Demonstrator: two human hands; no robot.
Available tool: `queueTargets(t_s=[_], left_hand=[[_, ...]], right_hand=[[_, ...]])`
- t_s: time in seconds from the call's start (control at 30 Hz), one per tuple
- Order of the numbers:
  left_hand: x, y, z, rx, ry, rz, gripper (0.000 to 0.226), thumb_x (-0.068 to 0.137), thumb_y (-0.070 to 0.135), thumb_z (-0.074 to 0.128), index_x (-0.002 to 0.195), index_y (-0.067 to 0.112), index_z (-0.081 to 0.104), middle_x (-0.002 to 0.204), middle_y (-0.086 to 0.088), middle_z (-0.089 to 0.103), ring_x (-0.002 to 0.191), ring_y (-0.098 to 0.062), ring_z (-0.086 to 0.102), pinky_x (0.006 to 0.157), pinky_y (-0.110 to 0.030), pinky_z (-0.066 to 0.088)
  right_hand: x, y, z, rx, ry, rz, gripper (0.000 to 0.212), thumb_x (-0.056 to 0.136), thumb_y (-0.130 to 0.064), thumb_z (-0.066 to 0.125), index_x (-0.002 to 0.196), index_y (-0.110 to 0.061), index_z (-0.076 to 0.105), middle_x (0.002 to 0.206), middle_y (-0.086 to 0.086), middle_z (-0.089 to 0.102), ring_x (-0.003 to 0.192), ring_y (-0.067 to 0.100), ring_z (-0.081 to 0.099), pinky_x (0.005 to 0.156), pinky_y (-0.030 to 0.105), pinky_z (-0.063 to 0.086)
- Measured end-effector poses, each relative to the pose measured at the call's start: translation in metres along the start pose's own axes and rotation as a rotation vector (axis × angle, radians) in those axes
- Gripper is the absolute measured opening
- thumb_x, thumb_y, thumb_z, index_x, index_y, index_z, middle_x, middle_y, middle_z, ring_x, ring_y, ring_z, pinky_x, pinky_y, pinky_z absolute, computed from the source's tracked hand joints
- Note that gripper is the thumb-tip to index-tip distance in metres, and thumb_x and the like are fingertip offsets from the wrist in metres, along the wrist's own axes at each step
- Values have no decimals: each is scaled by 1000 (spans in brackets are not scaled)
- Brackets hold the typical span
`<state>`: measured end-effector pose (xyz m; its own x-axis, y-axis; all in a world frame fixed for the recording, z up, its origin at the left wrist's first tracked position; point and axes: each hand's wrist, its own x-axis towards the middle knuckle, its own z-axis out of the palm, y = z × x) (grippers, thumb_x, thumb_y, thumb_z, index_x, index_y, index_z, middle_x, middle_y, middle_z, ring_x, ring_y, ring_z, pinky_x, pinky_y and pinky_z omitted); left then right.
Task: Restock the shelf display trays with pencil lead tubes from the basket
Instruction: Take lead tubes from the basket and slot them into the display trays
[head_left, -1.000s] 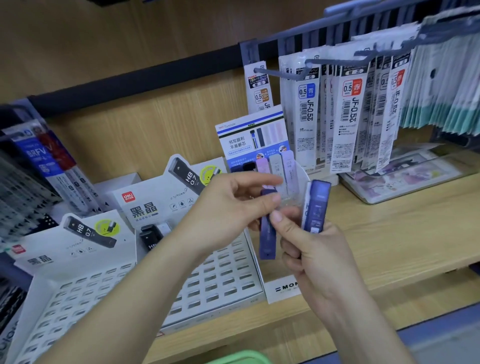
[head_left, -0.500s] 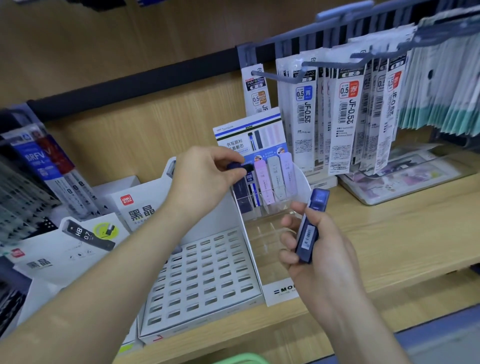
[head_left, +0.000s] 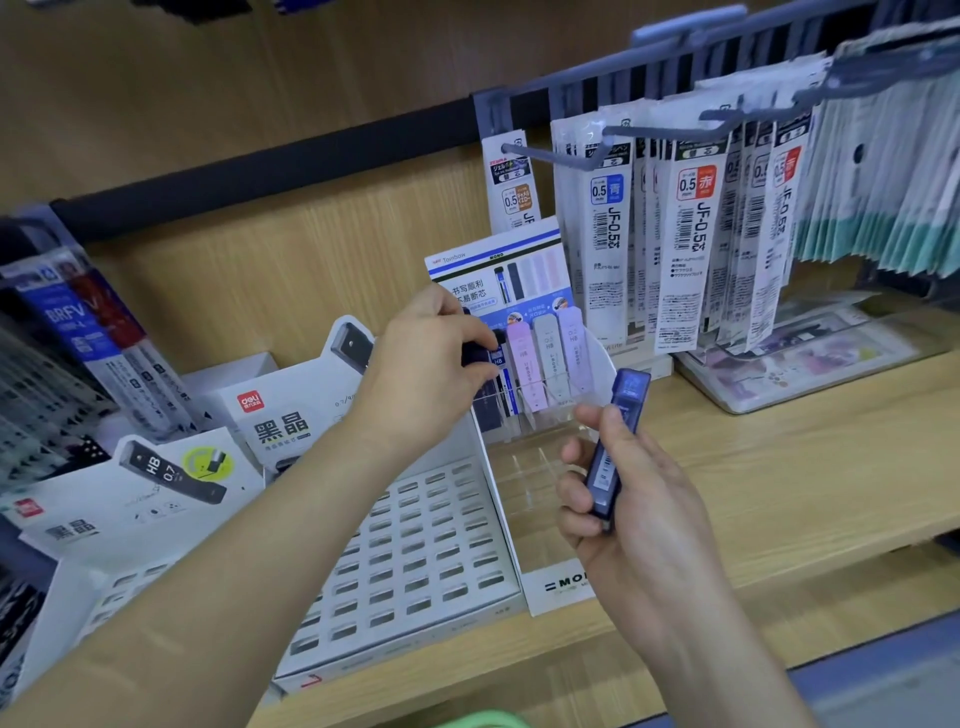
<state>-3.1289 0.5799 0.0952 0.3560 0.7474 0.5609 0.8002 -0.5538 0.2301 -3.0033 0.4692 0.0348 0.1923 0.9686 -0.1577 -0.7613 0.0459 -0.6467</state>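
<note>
Light wooden shelf (head_left: 779, 467) with wood-grain back panel (head_left: 291, 270), evenly lit.

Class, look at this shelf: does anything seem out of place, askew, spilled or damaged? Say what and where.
Nothing looks spilled or broken. What stands out is bare stock: the white slotted tray shows row on row of empty slots, and the clear tray holds tubes only along its back row.
</note>
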Motion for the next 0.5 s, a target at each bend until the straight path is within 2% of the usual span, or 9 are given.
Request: queueTargets(t_s=[0.13,0.2,0.3,0.37,0.5], left_hand=[[-1,0,-3,-39,-33,24,32,76,16,79,107,18,71,89,7,50,70,-2,46,75,-19,41],[-1,0,-4,-69,9,39,32,74,13,80,105,19,72,85,8,51,68,0,47,74,-21,45],[0,0,-6,-93,93,36,33,74,11,80,106,16,72,90,8,49,71,-6,47,77,-16,40],[2,-2,-5,-22,60,34,32,78,18,78,109,15,71,99,6,57,80,-7,46,79,-14,37],[3,-7,-2,44,12,37,24,82,23,74,104,13,74,99,-2,69,77,-9,51,77,-23,43]], right_hand=[[1,0,0,1,3,3,18,97,-28,53,97,-15,66,68,2,53,44,8,38,35,16,28],[1,0,-1,4,0,9,18,97,-27,53,97,-15,66,68,3,53,43,8,38,34,16,27],[2,0,-1,36,-18,45,18,97,-24,52,96,-13,66,69,4,53,43,10,38,34,17,26],[2,0,-1,72,-31,72,21,94,-22,50,99,-11,67,69,5,54,44,11,39,34,18,27],[2,-2,-2,106,-62,87,28,85,-23,55,105,-8,67,71,7,57,48,14,47,36,20,33]])
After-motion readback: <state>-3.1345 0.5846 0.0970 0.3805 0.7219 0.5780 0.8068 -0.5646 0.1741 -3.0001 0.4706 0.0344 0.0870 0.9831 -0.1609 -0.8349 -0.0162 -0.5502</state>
